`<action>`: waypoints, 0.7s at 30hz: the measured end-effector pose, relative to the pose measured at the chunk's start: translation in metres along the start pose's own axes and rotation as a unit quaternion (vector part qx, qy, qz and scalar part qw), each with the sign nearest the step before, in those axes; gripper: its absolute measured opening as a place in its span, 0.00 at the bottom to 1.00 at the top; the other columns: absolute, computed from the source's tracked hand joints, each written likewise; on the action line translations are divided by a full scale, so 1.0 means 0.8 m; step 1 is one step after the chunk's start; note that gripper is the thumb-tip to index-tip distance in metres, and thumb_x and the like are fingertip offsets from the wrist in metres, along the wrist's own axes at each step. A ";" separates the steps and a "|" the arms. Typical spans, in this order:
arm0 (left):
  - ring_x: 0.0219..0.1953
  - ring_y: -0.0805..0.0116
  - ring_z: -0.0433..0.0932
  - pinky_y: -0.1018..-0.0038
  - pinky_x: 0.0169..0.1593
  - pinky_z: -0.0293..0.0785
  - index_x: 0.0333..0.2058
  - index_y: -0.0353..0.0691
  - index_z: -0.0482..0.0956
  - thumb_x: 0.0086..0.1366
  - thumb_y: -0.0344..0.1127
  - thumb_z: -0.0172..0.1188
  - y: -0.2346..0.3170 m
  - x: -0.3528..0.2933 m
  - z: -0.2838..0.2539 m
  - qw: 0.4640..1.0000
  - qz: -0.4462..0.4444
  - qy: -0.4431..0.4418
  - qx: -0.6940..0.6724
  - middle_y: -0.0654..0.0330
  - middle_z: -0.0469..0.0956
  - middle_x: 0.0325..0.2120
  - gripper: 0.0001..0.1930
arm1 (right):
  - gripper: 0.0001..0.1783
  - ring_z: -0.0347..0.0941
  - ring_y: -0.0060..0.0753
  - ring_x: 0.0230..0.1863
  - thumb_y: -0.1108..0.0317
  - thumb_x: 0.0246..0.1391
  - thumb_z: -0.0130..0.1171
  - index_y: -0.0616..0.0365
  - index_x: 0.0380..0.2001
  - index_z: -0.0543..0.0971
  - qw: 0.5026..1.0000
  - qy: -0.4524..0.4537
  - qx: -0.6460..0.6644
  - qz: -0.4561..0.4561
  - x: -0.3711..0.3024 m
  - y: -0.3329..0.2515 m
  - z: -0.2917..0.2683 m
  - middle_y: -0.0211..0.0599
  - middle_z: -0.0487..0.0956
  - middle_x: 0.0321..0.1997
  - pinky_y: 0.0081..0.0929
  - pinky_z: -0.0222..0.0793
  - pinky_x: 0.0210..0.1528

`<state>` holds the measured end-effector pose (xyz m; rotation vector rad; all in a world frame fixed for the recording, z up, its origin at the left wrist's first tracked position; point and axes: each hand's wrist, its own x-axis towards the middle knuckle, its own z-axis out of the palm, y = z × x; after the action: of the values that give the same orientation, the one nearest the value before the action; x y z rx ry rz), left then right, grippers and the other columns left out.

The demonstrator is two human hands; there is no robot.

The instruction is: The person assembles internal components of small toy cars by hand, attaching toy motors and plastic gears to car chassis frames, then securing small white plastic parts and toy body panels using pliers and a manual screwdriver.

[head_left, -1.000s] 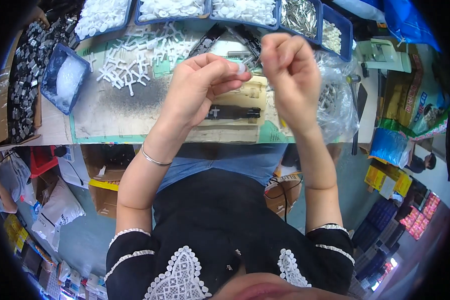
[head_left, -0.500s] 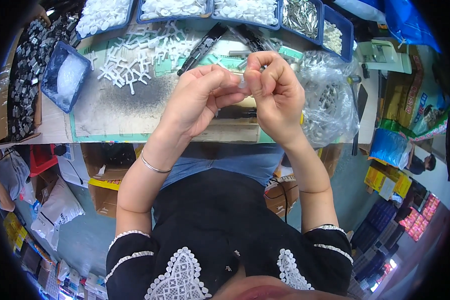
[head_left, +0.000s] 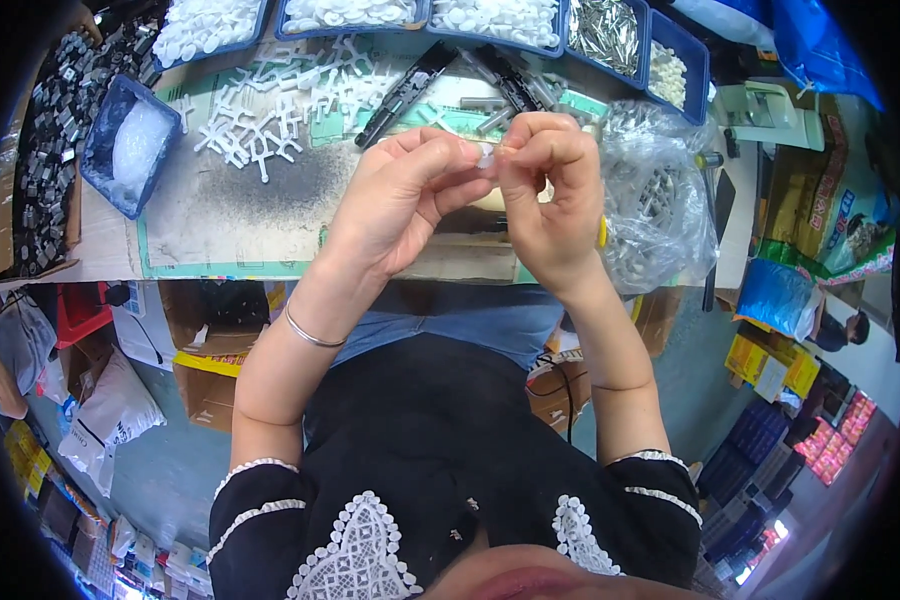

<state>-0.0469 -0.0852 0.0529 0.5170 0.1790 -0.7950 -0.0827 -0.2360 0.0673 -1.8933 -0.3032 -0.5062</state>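
Two hands meet above the tabletop [head_left: 195, 225], toward its near edge, with a small white piece [head_left: 486, 155] between them. Our left hand [head_left: 395, 195] pinches it by thumb and fingertips, likely because that leaves its right side free to reach. Our right hand [head_left: 552, 205] has a narrow grip just beside it, thumb and forefinger together; we cannot tell whether anything is caught there.

Along the far edge we have five blue trays [head_left: 500, 42] in a curve, probably set so that either arm can reach them. White rounded pieces [head_left: 345, 12] fill the three leftmost, slim silvery pieces [head_left: 602, 35] the fourth, and little off-white pieces [head_left: 666, 78] the one at the far right. Toward the left edge, a blue bin [head_left: 96, 165] holds a pale translucent bundle [head_left: 137, 145]; beyond it, a carton [head_left: 2, 180] is heaped with black and grey parts [head_left: 45, 170]. Toward the right edge, a clear plastic bag [head_left: 640, 260] encloses greyish parts. White branched pieces [head_left: 260, 152] lie loose between bin and trays, perhaps spread for easy picking.
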 end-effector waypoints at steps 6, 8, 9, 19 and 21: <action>0.35 0.67 0.80 0.76 0.41 0.80 0.31 0.33 0.76 0.59 0.26 0.59 -0.001 -0.007 0.008 0.996 0.069 0.034 0.046 0.55 0.79 0.31 0.03 | 0.10 0.65 0.11 0.25 0.82 0.50 0.58 0.59 0.32 0.68 0.997 -0.007 0.054 0.056 -0.002 -0.008 -0.003 0.33 0.72 0.35 0.12 0.62 0.24; 0.37 0.67 0.80 0.76 0.42 0.80 0.30 0.32 0.76 0.59 0.26 0.58 0.002 -0.009 0.013 0.997 0.048 0.037 0.045 0.56 0.79 0.31 0.03 | 0.11 0.65 0.11 0.26 0.81 0.51 0.58 0.59 0.33 0.67 0.986 0.015 0.143 0.083 0.000 -0.009 -0.002 0.32 0.72 0.36 0.11 0.62 0.26; 0.37 0.67 0.80 0.76 0.42 0.80 0.30 0.32 0.76 0.59 0.26 0.58 0.003 -0.009 0.011 0.997 0.048 0.036 0.045 0.56 0.79 0.31 0.03 | 0.11 0.65 0.11 0.28 0.80 0.52 0.58 0.59 0.34 0.67 0.966 0.035 0.234 0.108 0.001 -0.009 0.000 0.32 0.72 0.36 0.10 0.62 0.28; 0.39 0.64 0.80 0.76 0.43 0.80 0.30 0.31 0.76 0.60 0.27 0.56 0.003 -0.011 0.000 1.000 0.009 0.006 -0.006 0.54 0.78 0.32 0.05 | 0.12 0.67 0.14 0.31 0.79 0.54 0.57 0.57 0.30 0.63 0.951 0.032 0.288 0.111 -0.001 -0.006 0.006 0.35 0.72 0.36 0.10 0.63 0.31; 0.39 0.64 0.80 0.76 0.43 0.80 0.30 0.31 0.76 0.60 0.27 0.56 0.003 -0.011 -0.001 1.000 0.008 0.005 -0.001 0.54 0.78 0.32 0.05 | 0.12 0.66 0.13 0.29 0.79 0.53 0.58 0.57 0.29 0.63 0.956 0.035 0.269 0.110 -0.002 -0.006 0.005 0.35 0.73 0.35 0.10 0.62 0.29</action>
<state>-0.0514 -0.0775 0.0561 0.5198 0.1853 -0.7768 -0.0849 -0.2302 0.0691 -1.3545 -0.1572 -0.2989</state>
